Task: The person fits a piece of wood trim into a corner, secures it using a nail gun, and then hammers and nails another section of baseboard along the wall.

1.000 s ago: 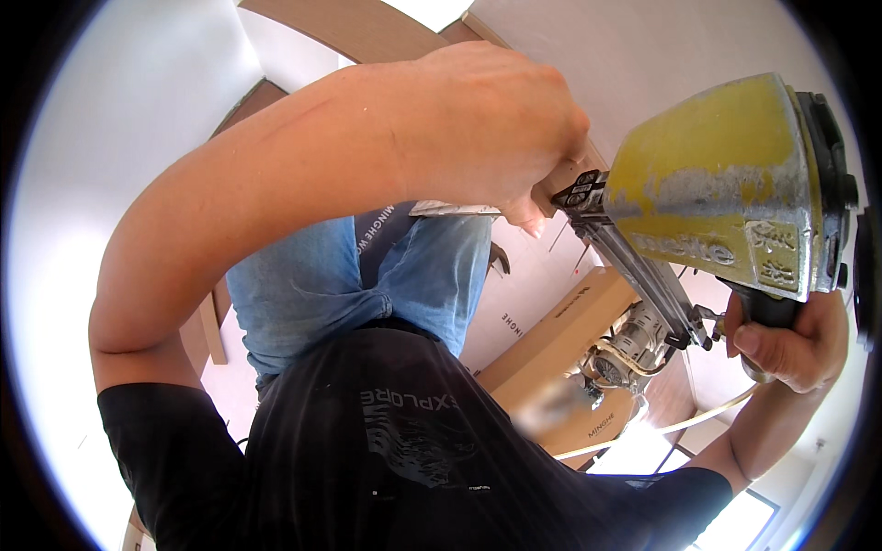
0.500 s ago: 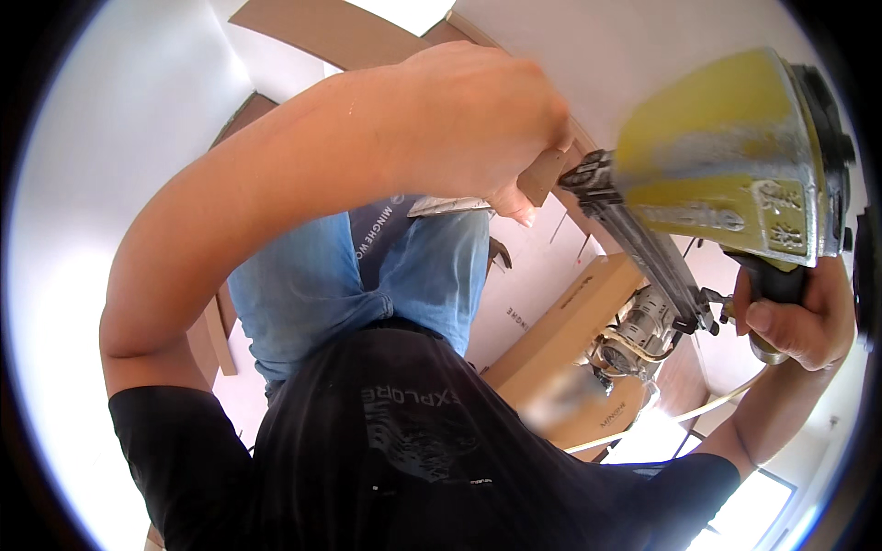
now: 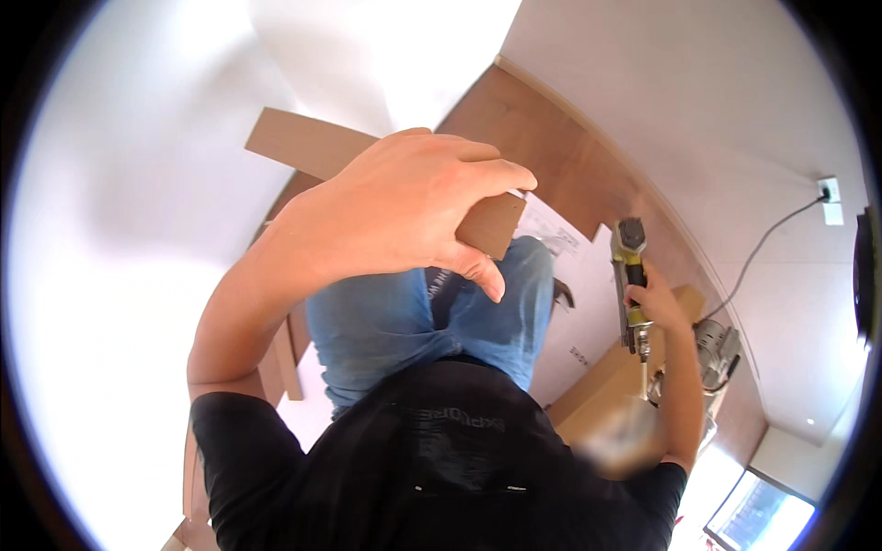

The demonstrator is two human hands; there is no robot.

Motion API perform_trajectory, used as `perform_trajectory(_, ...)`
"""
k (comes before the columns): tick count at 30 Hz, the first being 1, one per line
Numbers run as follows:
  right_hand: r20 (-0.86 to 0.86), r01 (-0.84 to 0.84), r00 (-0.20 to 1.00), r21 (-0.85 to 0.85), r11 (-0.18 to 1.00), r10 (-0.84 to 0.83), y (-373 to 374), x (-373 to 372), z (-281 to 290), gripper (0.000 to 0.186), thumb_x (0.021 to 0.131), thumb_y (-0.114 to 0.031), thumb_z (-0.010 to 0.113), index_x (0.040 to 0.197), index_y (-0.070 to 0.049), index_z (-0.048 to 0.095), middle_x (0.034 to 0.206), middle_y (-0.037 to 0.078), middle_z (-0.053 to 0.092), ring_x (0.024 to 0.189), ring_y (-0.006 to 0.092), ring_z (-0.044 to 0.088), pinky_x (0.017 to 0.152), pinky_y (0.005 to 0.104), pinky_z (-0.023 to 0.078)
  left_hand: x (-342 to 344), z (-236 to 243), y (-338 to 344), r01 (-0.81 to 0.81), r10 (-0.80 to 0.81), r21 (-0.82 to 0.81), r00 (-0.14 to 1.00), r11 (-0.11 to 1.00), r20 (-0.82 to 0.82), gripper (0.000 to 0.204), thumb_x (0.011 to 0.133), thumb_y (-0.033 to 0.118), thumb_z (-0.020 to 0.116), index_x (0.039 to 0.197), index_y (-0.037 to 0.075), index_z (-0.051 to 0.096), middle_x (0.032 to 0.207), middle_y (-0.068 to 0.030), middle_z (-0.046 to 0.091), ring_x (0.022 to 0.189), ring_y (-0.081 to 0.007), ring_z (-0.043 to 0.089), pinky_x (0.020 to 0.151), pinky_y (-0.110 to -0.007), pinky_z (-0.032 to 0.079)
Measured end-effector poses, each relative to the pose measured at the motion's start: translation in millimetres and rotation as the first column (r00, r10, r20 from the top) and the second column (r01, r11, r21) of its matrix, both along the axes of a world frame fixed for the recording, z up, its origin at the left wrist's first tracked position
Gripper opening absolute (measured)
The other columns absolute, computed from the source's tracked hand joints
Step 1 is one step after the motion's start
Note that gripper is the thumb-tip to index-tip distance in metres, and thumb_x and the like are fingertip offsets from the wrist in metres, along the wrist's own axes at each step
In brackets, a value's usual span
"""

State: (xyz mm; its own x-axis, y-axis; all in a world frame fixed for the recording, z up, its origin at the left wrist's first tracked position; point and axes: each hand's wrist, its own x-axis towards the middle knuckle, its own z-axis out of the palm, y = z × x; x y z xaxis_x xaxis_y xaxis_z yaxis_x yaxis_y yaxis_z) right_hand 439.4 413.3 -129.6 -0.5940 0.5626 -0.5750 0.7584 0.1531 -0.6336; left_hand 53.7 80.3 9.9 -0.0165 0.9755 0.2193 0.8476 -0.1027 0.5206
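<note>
- Lowered toward the person's right side since the earlier frame is the yellow-and-black metal nail gun [image 3: 635,273]; its nose, previously placed against or just beside the end of the brown, flat-faced board [image 3: 493,225], is now well apart from it.
- Judged by this separation, the board is only being held at present, and no contact with the tool is being made.
- Nearest the camera, the board end is held above the light-blue denim trousers [image 3: 501,294] by the bare left hand [image 3: 413,193]. Thumb and fingers are set wide, with the board lodged between them; contact at the hidden fingers cannot be confirmed.
- Past the wrist, a long, flat brown strip [image 3: 303,140] is seen; whether it is one piece with the board cannot be told, as the join is covered.
- Farther down, the nail gun's black handle is wrapped by the closed right hand [image 3: 655,299]; trigger position cannot be told. A pale, thin hose [image 3: 644,376] is attached below.
- On the floor, a dark, curved metal tool head [image 3: 566,292], a tan cardboard box [image 3: 597,395] and a grey metal machine [image 3: 712,354] are noted.
- Farthest, a black cable [image 3: 767,234] is plugged into a white wall socket [image 3: 831,204].
</note>
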Motion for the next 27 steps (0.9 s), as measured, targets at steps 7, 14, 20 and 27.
perform_trajectory(7, 0.455, -0.032, 0.871, 0.428, 0.903, -0.185, -20, 37, -243, 0.077, 0.087, -0.007, 0.059, 0.156, 0.002, 0.027, 0.127, 0.037, 0.065, 0.118, 0.0475, 0.067, 0.101, 0.0537, 0.052, -31, -14, -38, -0.011, 0.035, -0.132, 0.982, 0.991, 0.184, 0.053, 0.090, 0.045, 0.077, 0.129, 0.010, 0.072, 0.104, -0.0084, 0.073, 0.094, -0.0292, 0.067, 0.086, -0.040, 0.054)
perform_trajectory(14, 0.468, 0.121, 0.792, 0.508, 0.853, -0.391, -70, 43, -297, 0.082, 0.092, -0.005, 0.056, 0.165, -0.002, 0.017, 0.145, 0.042, 0.046, 0.126, 0.0538, 0.058, 0.107, 0.0552, 0.049, -46, -20, -42, -0.133, 0.193, -0.235, 0.949, 0.963, 0.251, 0.024, 0.106, 0.027, 0.063, 0.118, 0.014, 0.079, 0.098, -0.0058, 0.075, 0.081, -0.0226, 0.065, 0.076, -0.033, 0.051)
perform_trajectory(20, 0.307, 0.084, 0.867, 0.685, 0.723, -0.392, -65, 82, -335, 0.081, 0.096, -0.011, 0.060, 0.166, -0.002, 0.018, 0.140, 0.037, 0.052, 0.121, 0.0515, 0.060, 0.104, 0.0548, 0.051, -56, -24, -34, -0.100, 0.147, -0.182, 0.952, 0.978, 0.267, 0.026, 0.107, 0.027, 0.060, 0.116, 0.011, 0.079, 0.096, -0.0048, 0.074, 0.085, -0.0187, 0.067, 0.075, -0.029, 0.051)
perform_trajectory(27, 0.303, 0.177, 0.845, 0.617, 0.767, -0.440, -68, 74, -323, 0.083, 0.096, -0.015, 0.063, 0.166, -0.003, 0.020, 0.141, 0.035, 0.054, 0.124, 0.0507, 0.059, 0.106, 0.0562, 0.050, -58, -22, -31, -0.144, 0.189, -0.173, 0.940, 0.974, 0.283, 0.024, 0.104, 0.026, 0.064, 0.111, 0.009, 0.080, 0.091, -0.0044, 0.074, 0.081, -0.0167, 0.067, 0.072, -0.029, 0.051)
